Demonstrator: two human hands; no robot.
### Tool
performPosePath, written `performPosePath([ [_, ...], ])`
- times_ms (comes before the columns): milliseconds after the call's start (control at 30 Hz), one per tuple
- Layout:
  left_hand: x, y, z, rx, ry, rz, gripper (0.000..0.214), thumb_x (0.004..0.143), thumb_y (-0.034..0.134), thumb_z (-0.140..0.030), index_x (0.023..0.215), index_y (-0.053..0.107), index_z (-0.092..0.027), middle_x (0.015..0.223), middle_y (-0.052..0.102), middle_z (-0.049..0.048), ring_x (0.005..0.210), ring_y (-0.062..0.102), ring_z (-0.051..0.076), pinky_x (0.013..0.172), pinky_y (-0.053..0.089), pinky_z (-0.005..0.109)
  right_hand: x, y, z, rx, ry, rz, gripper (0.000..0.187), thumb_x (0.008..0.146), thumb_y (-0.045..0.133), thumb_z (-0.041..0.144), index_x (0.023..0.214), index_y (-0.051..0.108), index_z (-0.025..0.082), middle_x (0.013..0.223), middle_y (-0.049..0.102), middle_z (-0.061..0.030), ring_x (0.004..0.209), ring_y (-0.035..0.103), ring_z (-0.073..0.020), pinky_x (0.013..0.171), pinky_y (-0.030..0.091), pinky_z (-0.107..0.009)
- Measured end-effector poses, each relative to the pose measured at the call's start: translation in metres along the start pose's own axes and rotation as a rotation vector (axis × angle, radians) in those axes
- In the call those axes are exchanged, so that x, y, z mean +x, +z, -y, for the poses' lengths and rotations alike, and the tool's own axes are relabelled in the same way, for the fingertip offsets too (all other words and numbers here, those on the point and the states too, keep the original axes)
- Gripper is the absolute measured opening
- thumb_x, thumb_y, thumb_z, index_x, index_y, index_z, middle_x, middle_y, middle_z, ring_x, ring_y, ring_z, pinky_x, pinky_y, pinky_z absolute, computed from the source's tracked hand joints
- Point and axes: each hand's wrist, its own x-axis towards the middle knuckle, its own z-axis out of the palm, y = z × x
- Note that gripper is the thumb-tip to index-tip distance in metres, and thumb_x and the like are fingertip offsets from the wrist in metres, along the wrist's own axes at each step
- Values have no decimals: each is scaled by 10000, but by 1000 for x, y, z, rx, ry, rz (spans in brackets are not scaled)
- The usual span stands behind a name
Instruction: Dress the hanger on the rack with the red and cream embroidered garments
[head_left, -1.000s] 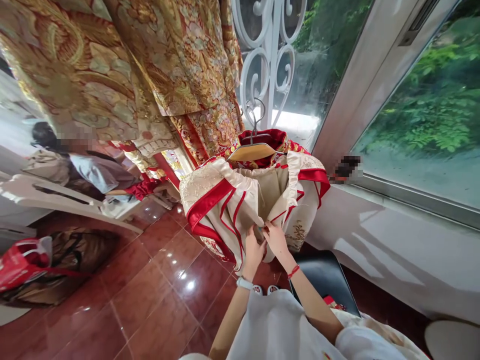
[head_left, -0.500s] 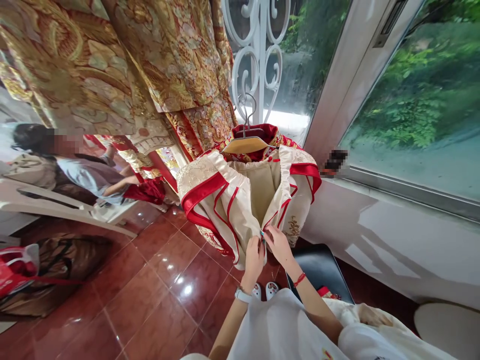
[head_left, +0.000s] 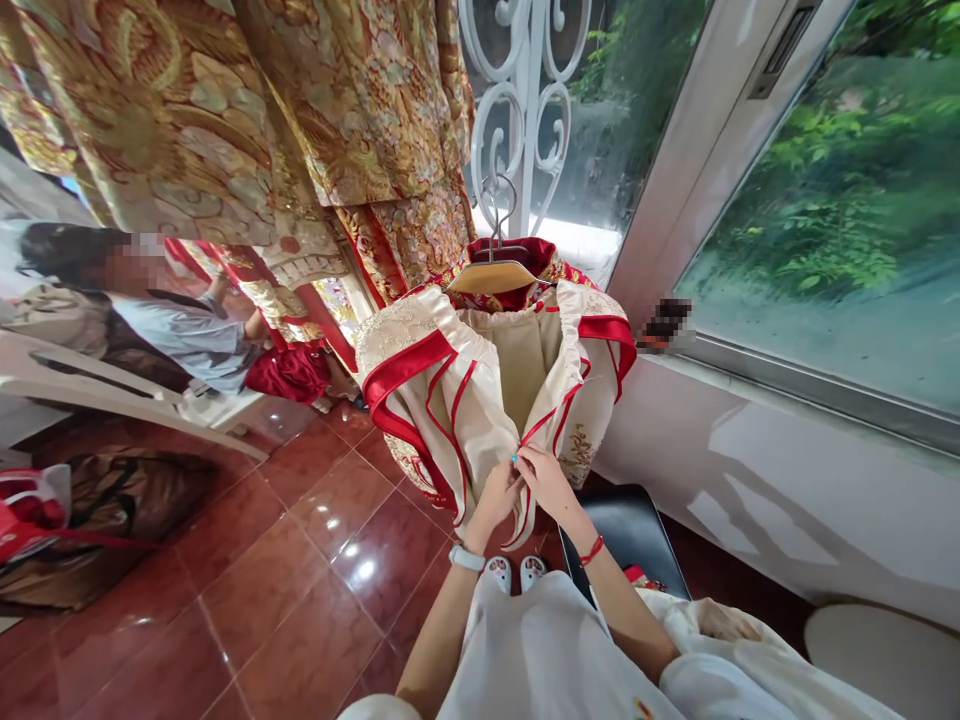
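Observation:
A cream robe with red trim hangs on a wooden hanger hooked on a white scrolled window grille. My left hand and my right hand meet at the robe's front opening, low down. Both pinch the red-edged front panels where they come together. The fingers of both hands are closed on the cloth. A white watch sits on my left wrist and a red cord on my right.
A large gold and red embroidered garment hangs at upper left. Another person sits at left by a white chair. A black stool stands under my right arm. Bags lie on the red tiled floor. The window wall runs along the right.
My view shifted slightly. Both hands stay at the robe's front opening, moved a little upward and closer together on the red-edged panels.

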Motion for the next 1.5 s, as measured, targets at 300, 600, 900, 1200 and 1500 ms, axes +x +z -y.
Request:
performPosePath([
  [300,-19,10,-8,-148,61,-33,120,897,410,-222,884,522,-181,781,601,24,715,521,156,716,454,293,-16,7,-9,161,37,-241,190,899,451,276,1056,534,209,948,629,-57,854,610,-192,799,491,-327],
  [600,-29,10,-12,-128,63,-35,168,908,409,-202,976,559,-170,878,638,63,778,566,180,757,447,325,-25,4,-9,234,66,-268,148,831,541,289,941,590,204,944,631,-59,791,614,-184,705,506,-300],
  [900,-33,14,-8,-96,69,-70,138,905,425,-223,842,539,-179,763,583,12,691,507,152,701,438,294,-25,3,-1,6,235,-272,98,841,503,247,858,588,201,820,679,-47,750,643,-198,730,476,-310],
  [1200,-33,18,-14,-116,55,-101,264,912,407,-157,1113,576,-139,1022,695,135,928,644,240,843,480,364,4,0,17,-476,469,-104,125,813,596,220,909,646,157,828,715,-120,798,690,-240,662,437,-292],
  [1500,-18,29,-14,9,-23,-111,221,911,397,-176,1046,570,-156,944,716,131,815,676,228,746,489,323,44,-16,27,-738,378,207,136,813,586,77,834,717,106,908,727,-218,873,717,-296,711,481,-335],
])
